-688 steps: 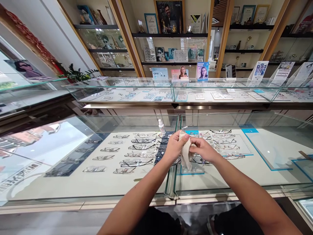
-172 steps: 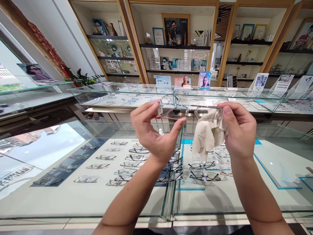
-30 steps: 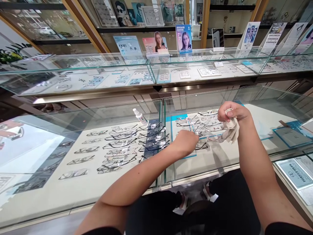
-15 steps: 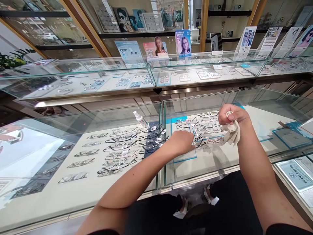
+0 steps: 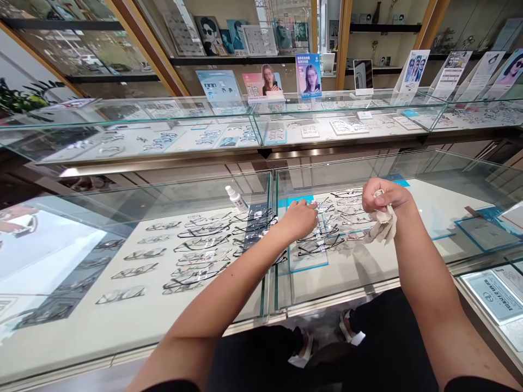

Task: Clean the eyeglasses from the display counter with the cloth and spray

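My left hand is over the left part of the right-hand glass case, fingers partly bent and apart, beside the back pairs of eyeglasses. Nothing shows in it, though its underside is hidden. Closer to me, a black-armed pair of eyeglasses lies over a blue-edged panel. My right hand is closed around a crumpled beige cleaning cloth, which hangs below the fist. Between the hands, another column of eyeglasses lies in the case, partly covered by the cloth.
A white spray bottle stands behind several columns of eyeglasses to the left. A glass divider runs between the cases. Beyond, a second glass counter holds more eyewear and upright advertising cards. A framed sign lies at right.
My left hand has moved back and left, away from the front eyeglasses, which now show more fully. My right hand, still gripping the cloth, has shifted slightly left.
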### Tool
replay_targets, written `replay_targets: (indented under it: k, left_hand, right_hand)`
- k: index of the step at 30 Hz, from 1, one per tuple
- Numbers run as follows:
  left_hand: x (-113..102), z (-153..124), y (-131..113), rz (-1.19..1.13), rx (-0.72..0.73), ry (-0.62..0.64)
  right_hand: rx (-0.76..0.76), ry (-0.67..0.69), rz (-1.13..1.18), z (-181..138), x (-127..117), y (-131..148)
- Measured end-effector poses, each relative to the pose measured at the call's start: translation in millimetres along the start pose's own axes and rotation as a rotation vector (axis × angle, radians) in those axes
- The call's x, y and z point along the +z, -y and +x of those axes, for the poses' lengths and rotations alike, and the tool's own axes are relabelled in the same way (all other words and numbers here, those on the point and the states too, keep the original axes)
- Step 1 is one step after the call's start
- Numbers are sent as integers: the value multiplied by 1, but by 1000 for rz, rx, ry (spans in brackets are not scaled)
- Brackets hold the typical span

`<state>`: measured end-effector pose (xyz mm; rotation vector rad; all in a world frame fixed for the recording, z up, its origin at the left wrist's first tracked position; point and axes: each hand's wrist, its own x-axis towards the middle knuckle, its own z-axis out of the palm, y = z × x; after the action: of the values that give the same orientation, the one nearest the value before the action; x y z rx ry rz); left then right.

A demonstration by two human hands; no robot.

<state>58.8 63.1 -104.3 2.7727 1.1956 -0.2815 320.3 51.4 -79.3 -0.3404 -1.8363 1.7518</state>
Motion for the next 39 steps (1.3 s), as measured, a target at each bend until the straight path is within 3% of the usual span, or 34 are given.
replay_targets:
  k: [6, 11, 16, 20, 21, 24, 26, 31, 35, 39]
  left_hand:
    - [3, 2, -1, -9, 0, -47]
    - [-19, -15, 4, -20, 19, -104]
    - [-56, -54, 13, -206, 30, -352]
    - [-74, -83, 8, -393, -39, -628]
    - [-76, -88, 4, -425, -70, -688]
    - [-79, -100, -5, -475, -130, -839]
    - [-78, -106, -9, -482, -141, -924]
    - [-73, -115, -11, -534, -49, -1045]
    - [-74, -119, -11, -618, 41, -1040]
    - [-80, -121, -9, -683, 36, -1072]
  right_hand:
    - [17, -8, -48, 0, 1, -1]
    - [42, 79, -31, 0, -2, -2]
    - [79, 96, -137, 6, -1, -2]
    - [91, 112, -309, 27, 19, -1]
    - [57, 10, -329, 36, 28, 1]
    - [-44, -474, -395, 67, 62, 15]
    - [-122, -674, -486, 88, 84, 27]
    - [-191, -816, -708, 121, 115, 48]
    - [-268, -894, -805, 121, 115, 49]
    - [-251, -848, -812, 113, 110, 51]
